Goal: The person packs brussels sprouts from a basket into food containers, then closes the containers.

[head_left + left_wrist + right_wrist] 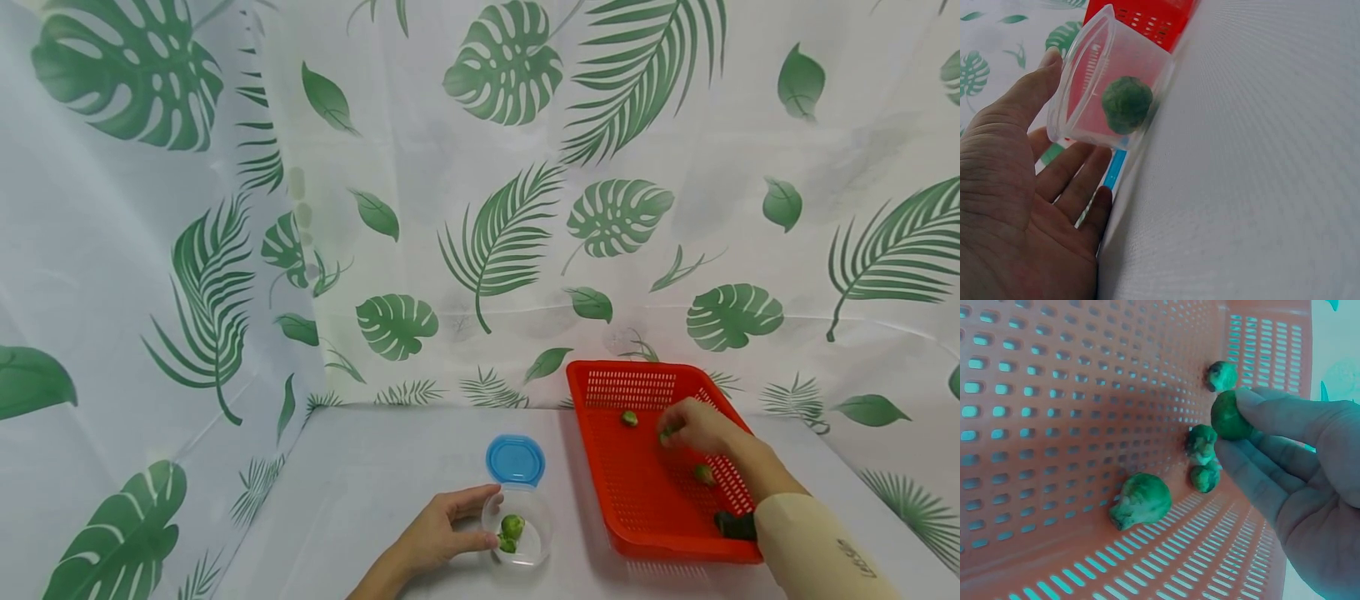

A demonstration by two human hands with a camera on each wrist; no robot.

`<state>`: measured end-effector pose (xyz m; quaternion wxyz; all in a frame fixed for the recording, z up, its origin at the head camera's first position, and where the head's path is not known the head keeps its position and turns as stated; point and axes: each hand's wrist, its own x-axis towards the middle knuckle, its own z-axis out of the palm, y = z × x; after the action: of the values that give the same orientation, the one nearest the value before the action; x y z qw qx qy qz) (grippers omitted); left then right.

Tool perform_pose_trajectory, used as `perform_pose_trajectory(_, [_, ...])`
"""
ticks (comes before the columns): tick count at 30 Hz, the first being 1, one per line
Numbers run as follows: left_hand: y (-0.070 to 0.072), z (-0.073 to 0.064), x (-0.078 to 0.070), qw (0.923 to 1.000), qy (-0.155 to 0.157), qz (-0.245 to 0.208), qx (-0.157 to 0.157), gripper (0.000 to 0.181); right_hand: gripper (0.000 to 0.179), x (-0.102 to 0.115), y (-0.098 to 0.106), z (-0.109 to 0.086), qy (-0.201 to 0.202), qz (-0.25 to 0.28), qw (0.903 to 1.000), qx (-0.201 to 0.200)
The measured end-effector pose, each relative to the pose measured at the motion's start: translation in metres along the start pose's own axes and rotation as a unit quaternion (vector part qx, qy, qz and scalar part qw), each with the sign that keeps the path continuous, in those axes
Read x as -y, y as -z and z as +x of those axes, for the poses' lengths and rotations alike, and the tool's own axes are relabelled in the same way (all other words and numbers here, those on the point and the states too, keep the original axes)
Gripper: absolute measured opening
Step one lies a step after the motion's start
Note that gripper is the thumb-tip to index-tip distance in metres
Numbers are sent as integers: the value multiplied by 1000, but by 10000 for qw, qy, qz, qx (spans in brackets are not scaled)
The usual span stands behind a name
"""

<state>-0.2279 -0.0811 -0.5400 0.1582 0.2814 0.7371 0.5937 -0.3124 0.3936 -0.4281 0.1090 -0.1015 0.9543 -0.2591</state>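
In the head view my left hand [442,529] steadies a small clear plastic container [534,546], its thumb and fingers spread about the near side and rim. Green Brussels sprouts [512,527] lie inside it; one sprout [1127,104] shows through the wall in the left wrist view. The container's blue lid [515,460] is flipped back behind it. Over the red basket [630,500], my right hand [697,429] pinches a Brussels sprout [1230,416] between thumb and fingers. Several more lie in the basket, among them a larger sprout [1142,501] and a sprout [1221,375] farther off.
A dark object [735,525] sits at the basket's near right corner, beside the right sleeve [817,542]. The white table [360,483] ends at a leaf-patterned curtain [517,333] behind and on the left. The basket's raised, perforated walls stand right of the container.
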Motion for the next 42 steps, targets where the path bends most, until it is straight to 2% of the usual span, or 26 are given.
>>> perform_pose_trajectory(6, [0, 0, -1, 10000, -4, 12, 8, 58, 14, 12, 5, -2, 247, -108, 9993, -244])
perform_pose_trajectory(18, [-1, -1, -1, 10000, -22, 47, 10, 59, 17, 34, 9, -5, 831, -298, 9933, -744])
perform_pose_trajectory(21, [-1, 0, 0, 10000, -15, 37, 31, 59, 19, 40, 10, -5, 824, -442, 9908, -981])
perform_pose_trajectory(26, [0, 0, 0, 10000, -22, -15, 33, 59, 20, 53, 12, -7, 900, -700, 9834, -1409])
perform_pose_trajectory(32, [0, -1, -1, 10000, -20, -81, 41, 59, 24, 70, 12, -11, 1214, -901, 9712, -1844])
perform_pose_trajectory(42, [0, -1, -2, 10000, 50, -67, 16, 58, 25, 90, 10, -15, 1576, -661, 9631, -2079])
